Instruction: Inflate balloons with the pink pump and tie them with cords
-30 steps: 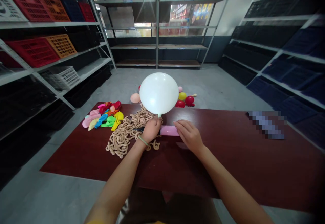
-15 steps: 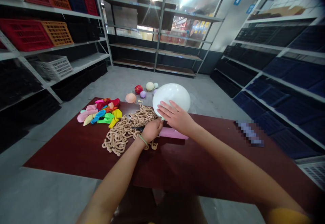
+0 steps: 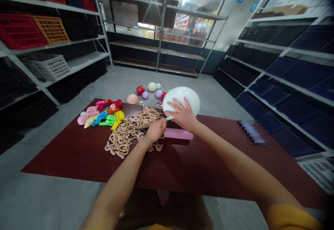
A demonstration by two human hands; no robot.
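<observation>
A large inflated white balloon [image 3: 191, 99] is held just above the far edge of the table. My left hand [image 3: 156, 130] pinches its pale green-looking neck [image 3: 169, 118] between thumb and fingers. Against the near side of the balloon rests my right hand [image 3: 184, 115], its fingers spread over the surface. Under and beside my left hand lies a pink cylinder [image 3: 180, 133]; a black part [image 3: 142, 130] shows on the other side of that hand. A heap of tan, wormlike strands [image 3: 121, 136] spreads to the left.
Limp coloured balloons [image 3: 100, 118] are piled at the left on the dark red table [image 3: 70, 153]. Small inflated balloons [image 3: 152, 87] lie on the floor beyond it. A blurred flat object [image 3: 252, 132] sits at the right. Shelves [image 3: 180, 52] with crates [image 3: 50, 29] surround the area.
The balloon has shifted slightly to the right, uncovering small balloons on the floor. My right hand's fingers have spread wider on it. My left hand keeps its pinch on the neck.
</observation>
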